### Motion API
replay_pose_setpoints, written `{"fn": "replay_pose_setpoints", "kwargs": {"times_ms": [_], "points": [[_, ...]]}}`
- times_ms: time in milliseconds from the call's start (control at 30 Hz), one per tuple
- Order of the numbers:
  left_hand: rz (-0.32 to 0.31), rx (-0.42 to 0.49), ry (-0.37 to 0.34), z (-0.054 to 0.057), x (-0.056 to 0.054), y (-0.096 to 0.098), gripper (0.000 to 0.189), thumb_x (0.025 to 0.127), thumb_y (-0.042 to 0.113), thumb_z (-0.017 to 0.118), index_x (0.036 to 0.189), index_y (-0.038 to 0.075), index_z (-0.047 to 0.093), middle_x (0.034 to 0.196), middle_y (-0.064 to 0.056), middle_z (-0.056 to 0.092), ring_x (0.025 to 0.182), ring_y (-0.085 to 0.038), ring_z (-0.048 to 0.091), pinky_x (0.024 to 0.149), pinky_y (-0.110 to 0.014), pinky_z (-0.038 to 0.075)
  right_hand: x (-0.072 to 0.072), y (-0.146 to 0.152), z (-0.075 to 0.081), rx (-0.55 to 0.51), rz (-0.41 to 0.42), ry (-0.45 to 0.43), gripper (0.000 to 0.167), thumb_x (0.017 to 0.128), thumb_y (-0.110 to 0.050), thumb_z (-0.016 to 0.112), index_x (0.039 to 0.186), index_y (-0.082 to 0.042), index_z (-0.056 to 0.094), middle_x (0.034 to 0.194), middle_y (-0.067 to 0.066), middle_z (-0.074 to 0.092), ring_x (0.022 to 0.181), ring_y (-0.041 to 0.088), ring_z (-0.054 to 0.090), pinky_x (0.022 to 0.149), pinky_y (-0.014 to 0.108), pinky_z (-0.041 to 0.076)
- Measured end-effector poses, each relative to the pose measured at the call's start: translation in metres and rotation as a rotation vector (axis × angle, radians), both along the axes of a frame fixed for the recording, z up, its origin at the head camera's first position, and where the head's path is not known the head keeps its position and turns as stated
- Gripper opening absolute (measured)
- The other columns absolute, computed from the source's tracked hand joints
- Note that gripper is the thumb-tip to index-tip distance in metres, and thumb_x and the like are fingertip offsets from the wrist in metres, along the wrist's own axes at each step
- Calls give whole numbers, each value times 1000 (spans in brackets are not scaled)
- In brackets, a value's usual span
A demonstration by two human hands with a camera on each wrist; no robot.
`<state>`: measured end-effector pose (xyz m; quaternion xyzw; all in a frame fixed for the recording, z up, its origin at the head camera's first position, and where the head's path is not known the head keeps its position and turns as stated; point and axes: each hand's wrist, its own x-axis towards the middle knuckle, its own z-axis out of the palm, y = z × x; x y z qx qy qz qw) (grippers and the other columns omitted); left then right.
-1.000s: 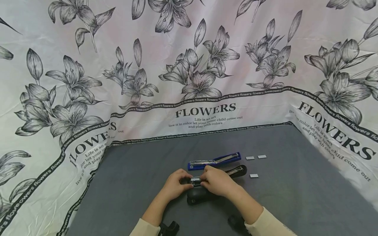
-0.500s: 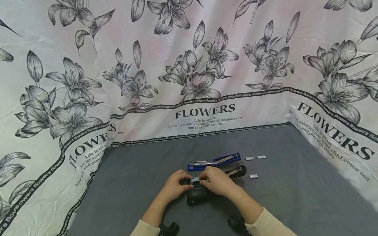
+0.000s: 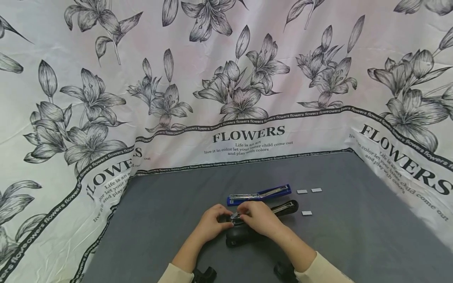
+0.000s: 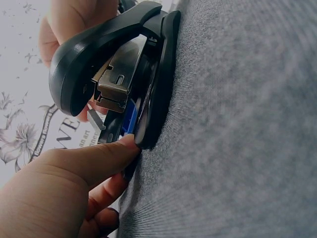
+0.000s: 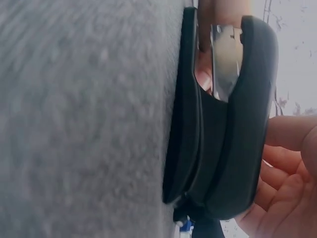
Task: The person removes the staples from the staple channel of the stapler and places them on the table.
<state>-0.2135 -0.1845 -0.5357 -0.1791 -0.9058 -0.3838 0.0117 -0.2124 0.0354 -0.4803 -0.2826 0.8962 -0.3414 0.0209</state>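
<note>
In the middle of the head view, a black stapler (image 3: 285,208) lies swung open, its metal magazine partly covered by fingers. My left hand (image 3: 211,224) grips its front end; in the left wrist view the thumb (image 4: 126,145) presses there. Over the magazine, my right hand (image 3: 261,218) pinches a small grey staple strip (image 4: 96,120), which hangs tilted beside the track in the left wrist view. Nearer to me sits a second black stapler (image 3: 238,237), closed, partly behind the right hand; it fills much of the right wrist view (image 5: 250,114).
Beyond the hands lies an opened blue stapler (image 3: 244,197). Right of the staplers rest several staple strips (image 3: 306,213) on the grey cloth (image 3: 170,200). A flowered curtain (image 3: 177,151) surrounds the back and sides.
My right fingertips have shifted and lifted slightly over the magazine, and the staple strip now shows tilted. The left hand keeps its place. The head view has swung slightly left.
</note>
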Motion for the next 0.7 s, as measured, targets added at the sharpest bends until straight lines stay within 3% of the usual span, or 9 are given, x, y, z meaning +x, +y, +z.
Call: {"fn": "replay_pose_setpoints", "kwargs": {"times_ms": [167,367,533,700], "points": [[-5,9,8,0,1,0,27,86,23,85,112,17,79,101,11,62,86,-10,53,77,-30,45,2,-10,6,106,7,99,13,91,-5,76,104,-5,78,86,2,70,78,16,65,72,38,54],[-15,19,22,0,2,1,27,85,22,86,110,15,79,99,9,62,83,-11,52,74,-31,44,3,-20,13,209,-20,193,5,89,-5,77,93,-7,80,84,4,73,77,21,68,70,40,56],[-15,23,32,0,2,0,27,85,21,86,110,15,79,98,10,61,82,-10,50,73,-30,44,0,-23,17,247,-17,190,6,89,-6,77,92,-8,81,82,2,73,73,19,68,66,37,56],[-9,19,24,0,3,-2,26,85,21,86,110,16,79,99,10,62,83,-10,51,75,-30,44,0,-19,22,207,-21,138,10,87,-2,74,94,-5,81,86,5,74,76,21,68,71,41,57]]}}
